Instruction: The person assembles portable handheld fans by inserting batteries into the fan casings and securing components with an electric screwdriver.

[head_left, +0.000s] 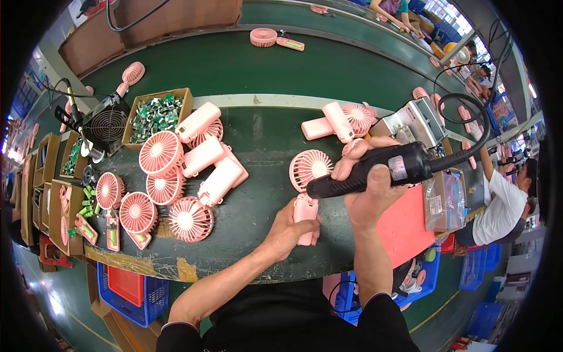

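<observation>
My left hand [282, 233] is closed around the handle of a pink handheld fan [306, 210], its round caged head lying away from me on the bench. In my right hand [370, 202] is a black electric screwdriver [375, 169], gripped around its body and tilted so that its front end meets the top of the fan's handle. The bit and the exact contact point are hidden. Just beyond the screwdriver lie rounded pink parts [353, 150] and some more pink fans [339, 122]. To the left, several pink fans [160, 154] lie piled together.
A carton of green circuit boards [186, 108] stands at the back left, beside a black box with a fan grille [107, 126]. At the right are a red mat [404, 218] and a metal-cased device [419, 122]. Beyond runs a green conveyor [234, 64]. Co-workers sit farther off.
</observation>
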